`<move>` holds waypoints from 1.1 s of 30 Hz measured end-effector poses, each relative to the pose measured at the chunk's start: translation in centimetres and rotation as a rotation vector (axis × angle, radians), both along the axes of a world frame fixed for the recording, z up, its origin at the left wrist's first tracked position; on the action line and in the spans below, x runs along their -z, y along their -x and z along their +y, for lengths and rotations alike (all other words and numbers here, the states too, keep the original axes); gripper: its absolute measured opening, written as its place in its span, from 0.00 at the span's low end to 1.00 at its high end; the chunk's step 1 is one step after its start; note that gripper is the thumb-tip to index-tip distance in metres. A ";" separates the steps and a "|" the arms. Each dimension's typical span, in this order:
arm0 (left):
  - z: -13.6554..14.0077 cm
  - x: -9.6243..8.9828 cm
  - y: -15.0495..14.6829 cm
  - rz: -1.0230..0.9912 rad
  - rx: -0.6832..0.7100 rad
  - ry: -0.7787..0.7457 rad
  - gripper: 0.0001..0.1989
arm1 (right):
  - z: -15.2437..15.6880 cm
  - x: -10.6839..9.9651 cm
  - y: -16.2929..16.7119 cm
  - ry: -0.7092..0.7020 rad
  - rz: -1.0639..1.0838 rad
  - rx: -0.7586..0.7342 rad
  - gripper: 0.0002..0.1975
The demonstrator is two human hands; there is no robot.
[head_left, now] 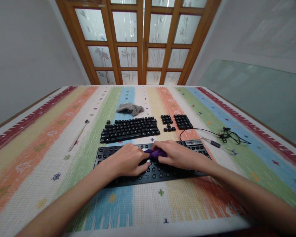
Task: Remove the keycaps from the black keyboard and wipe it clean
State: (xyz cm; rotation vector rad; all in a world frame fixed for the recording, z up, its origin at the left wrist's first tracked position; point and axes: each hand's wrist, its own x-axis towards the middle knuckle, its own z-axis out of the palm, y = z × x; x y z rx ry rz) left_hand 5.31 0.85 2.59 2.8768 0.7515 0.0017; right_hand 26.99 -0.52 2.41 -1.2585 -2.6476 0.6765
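Note:
A black keyboard base [160, 173] with its keycaps off lies across the near part of the table, bare switch posts showing. Over its middle, a bunched purple cloth [158, 153] sits between my two hands. My right hand [175, 153] is closed around the larger part of the cloth, pressed down on the switches. My left hand [129, 159] is closed too, its fingertips at the cloth's left end and its thumb low over the base. The black keycaps [129, 128] are laid out in keyboard order just behind the base.
Number-pad keycaps [183, 121] form a separate block at the right. Behind the keycaps is a grey cloth [130, 108]. A thin brush [78, 135] lies to the left. On the right are a coiled cable [230, 135] and a wire tool with a black handle [215, 144].

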 end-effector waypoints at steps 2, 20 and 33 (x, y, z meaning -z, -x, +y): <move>0.1 -0.1 -0.3 0.005 0.010 -0.007 0.12 | 0.0 0.1 -0.2 -0.008 0.007 0.002 0.06; 0.8 0.1 -4.3 0.023 0.110 -0.092 0.12 | -1.0 0.2 -3.7 -0.060 0.120 0.081 0.11; 1.1 0.0 -8.1 0.004 0.201 -0.138 0.13 | -2.1 0.9 -7.8 -0.107 0.121 0.195 0.10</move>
